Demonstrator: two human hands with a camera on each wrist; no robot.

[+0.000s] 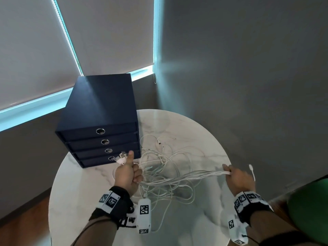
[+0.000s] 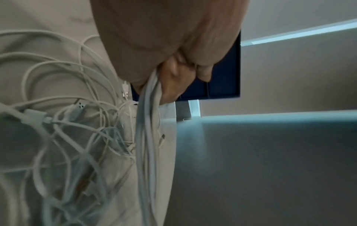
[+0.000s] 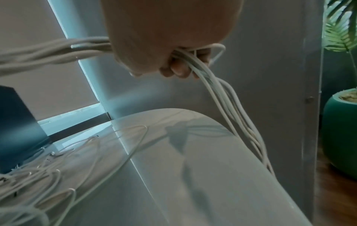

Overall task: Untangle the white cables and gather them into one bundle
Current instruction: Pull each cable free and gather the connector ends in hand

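Step in hand: drawing the white cables [image 1: 179, 176] out straight between two fists, above a round marble table [image 1: 204, 132].

Left hand [image 1: 128, 172]: fingers curled round a group of cables, thumb up, plug ends [image 1: 122, 158] sticking out above the fist. The left wrist view shows the strands leaving the bottom of the fist side by side. The hand sits just in front of a dark blue drawer box [image 1: 99, 118] standing on the table's left part.

Right hand [image 1: 238, 178]: clenched round the same group of strands near the table's right edge. In the right wrist view the strands enter the fist from one side and trail out the other, hanging down past the table rim. One plug end [image 1: 250, 166] pokes up beside this hand.

Hands well apart; the run between them is fairly taut and roughly parallel.

Remaining cable: loose loops and crossings lie on the table between and beyond the hands, with several free plugs [image 1: 159, 142] near the drawer box. Whether any lying loop is knotted round the taut run, I cannot tell.

Judgement: untangling partly done; gathering begun but not finished.

Next move calls for: keeping the left grip firm on the plug ends while the right hand slides along the strands to comb out crossings, then folding the length back toward the left hand. Risk: pulling hard may tighten a snag in the heap.
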